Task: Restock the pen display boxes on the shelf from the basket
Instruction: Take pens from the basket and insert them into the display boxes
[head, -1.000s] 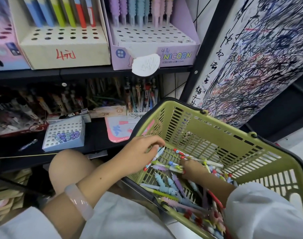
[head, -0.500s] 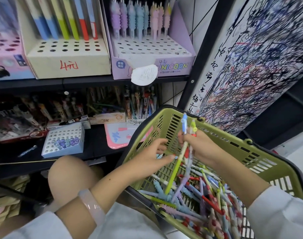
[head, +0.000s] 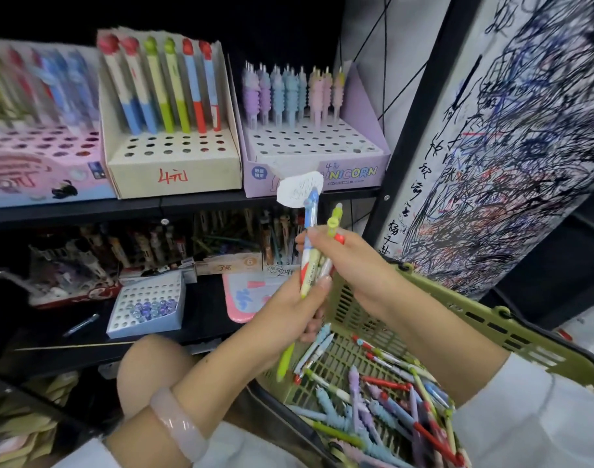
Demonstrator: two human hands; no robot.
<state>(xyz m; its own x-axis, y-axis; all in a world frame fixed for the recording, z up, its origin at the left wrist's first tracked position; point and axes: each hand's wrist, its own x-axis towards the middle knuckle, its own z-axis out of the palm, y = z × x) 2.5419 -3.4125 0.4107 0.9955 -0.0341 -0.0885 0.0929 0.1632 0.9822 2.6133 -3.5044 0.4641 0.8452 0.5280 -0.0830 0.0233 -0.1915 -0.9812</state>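
Pens [head: 311, 251] have come up out of the basket [head: 491, 327]; both the left hand [head: 290, 319] and right hand [head: 351, 261] grip the bunch below the cream display box [head: 174, 163], ready for slotting

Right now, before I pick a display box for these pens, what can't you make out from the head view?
- Pen bundle: exact count unclear; the right hand and left hand cover the barrels.
- Far-left pink box: cut off by the frame edge, pens blurred.
- Lower shelf pens: too dark to sort by type.
- Green basket: near end hidden by sleeves.
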